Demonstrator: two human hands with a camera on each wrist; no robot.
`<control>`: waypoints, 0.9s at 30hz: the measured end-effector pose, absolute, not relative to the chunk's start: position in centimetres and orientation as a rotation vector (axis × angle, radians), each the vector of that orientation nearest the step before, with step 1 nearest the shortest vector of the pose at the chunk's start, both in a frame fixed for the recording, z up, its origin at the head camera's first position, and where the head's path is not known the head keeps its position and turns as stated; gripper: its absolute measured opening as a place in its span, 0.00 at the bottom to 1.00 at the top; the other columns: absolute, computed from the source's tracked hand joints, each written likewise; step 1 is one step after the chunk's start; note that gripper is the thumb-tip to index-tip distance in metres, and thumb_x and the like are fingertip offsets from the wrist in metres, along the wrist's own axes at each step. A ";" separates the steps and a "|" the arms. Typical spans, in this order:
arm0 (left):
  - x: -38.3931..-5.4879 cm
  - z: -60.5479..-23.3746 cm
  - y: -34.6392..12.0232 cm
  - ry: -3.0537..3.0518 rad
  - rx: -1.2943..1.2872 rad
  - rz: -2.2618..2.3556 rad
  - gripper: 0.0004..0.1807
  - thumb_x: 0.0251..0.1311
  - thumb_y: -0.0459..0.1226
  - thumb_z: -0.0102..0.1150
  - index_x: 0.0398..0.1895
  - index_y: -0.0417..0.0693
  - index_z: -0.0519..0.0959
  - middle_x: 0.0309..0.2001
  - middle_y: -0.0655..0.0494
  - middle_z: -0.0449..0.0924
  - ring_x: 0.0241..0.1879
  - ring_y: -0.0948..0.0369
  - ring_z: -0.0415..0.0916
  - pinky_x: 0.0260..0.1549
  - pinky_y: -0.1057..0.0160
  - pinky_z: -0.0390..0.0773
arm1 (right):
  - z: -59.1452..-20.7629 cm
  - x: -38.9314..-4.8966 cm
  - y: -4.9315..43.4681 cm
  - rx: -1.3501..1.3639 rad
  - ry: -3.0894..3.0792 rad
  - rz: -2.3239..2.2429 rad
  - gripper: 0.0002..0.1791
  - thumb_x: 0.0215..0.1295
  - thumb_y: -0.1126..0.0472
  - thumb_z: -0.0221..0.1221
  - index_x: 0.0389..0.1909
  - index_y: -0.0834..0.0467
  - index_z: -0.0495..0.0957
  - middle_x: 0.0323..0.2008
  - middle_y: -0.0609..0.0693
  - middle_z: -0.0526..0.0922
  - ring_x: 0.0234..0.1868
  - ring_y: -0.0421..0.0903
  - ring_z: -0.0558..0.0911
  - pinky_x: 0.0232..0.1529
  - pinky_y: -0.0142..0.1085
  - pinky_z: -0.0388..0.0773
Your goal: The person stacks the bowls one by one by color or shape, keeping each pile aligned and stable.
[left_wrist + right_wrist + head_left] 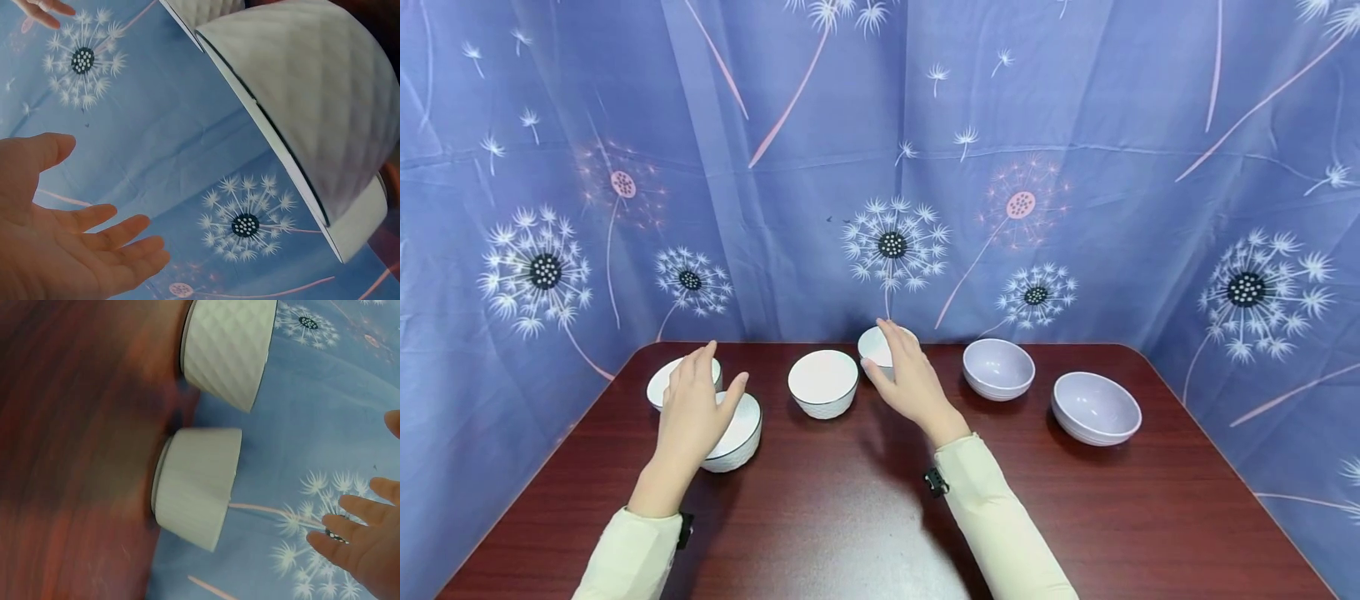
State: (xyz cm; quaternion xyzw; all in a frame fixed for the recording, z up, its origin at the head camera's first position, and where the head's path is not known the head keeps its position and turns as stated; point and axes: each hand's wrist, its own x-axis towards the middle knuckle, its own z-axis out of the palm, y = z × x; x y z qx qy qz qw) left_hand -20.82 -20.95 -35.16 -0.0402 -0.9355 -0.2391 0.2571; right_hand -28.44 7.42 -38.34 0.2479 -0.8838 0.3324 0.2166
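My left hand (688,417) hovers with fingers extended over two white bowls at the left, holding nothing. It partly covers the near textured bowl (739,442) and the far-left bowl (661,382) in the head view. In the left wrist view, the dimpled side of a bowl (306,94) stands apart from the spread fingers (125,250). At the back centre, my right hand (913,387) hangs over a smaller white bowl (872,346), overlapping part of it. The right wrist view puts that smooth-sided bowl (197,487) away from the extended fingers (350,528). Both thumbs point inward.
Between the hands stands another white bowl (823,383) with a dark rim. Two pale lavender bowls (998,368) sit to the right on the dark red wooden table (850,517). A blue dandelion-print curtain (805,250) hangs right behind the table's back edge.
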 end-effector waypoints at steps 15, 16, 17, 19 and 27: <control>-20.7 -35.9 -23.9 -2.653 0.018 -0.809 0.32 0.65 0.37 0.53 0.63 0.20 0.59 0.58 0.20 0.61 0.58 0.28 0.60 0.54 0.31 0.64 | -40.1 -29.3 5.0 0.747 -2.492 1.239 0.34 0.69 0.55 0.54 0.71 0.65 0.57 0.68 0.60 0.63 0.70 0.52 0.61 0.71 0.45 0.58; -20.7 -36.0 -24.1 -2.670 0.027 -0.821 0.32 0.65 0.37 0.52 0.63 0.20 0.58 0.58 0.20 0.61 0.58 0.28 0.60 0.54 0.31 0.64 | -40.3 -29.3 4.9 0.757 -2.487 1.257 0.34 0.69 0.56 0.54 0.70 0.66 0.57 0.68 0.61 0.64 0.70 0.53 0.61 0.71 0.45 0.58; -20.7 -36.1 -24.3 -2.686 0.038 -0.831 0.32 0.65 0.37 0.52 0.64 0.20 0.58 0.59 0.20 0.61 0.58 0.28 0.61 0.55 0.31 0.64 | -40.4 -29.4 4.8 0.763 -2.486 1.275 0.34 0.69 0.56 0.54 0.70 0.67 0.57 0.68 0.62 0.63 0.70 0.53 0.61 0.71 0.45 0.58; -20.7 -36.3 -24.6 -2.719 0.057 -0.850 0.32 0.66 0.37 0.51 0.64 0.21 0.58 0.59 0.21 0.62 0.57 0.28 0.61 0.54 0.31 0.65 | -40.7 -29.4 4.6 0.772 -2.489 1.324 0.34 0.70 0.57 0.54 0.70 0.68 0.56 0.68 0.62 0.63 0.70 0.53 0.62 0.70 0.44 0.60; -20.8 -37.0 -25.6 -2.797 0.092 -0.906 0.30 0.68 0.40 0.49 0.62 0.22 0.60 0.57 0.21 0.66 0.55 0.30 0.66 0.53 0.34 0.68 | -41.4 -29.5 4.1 0.764 -2.469 1.526 0.32 0.69 0.61 0.53 0.69 0.70 0.56 0.67 0.66 0.63 0.65 0.62 0.67 0.64 0.50 0.69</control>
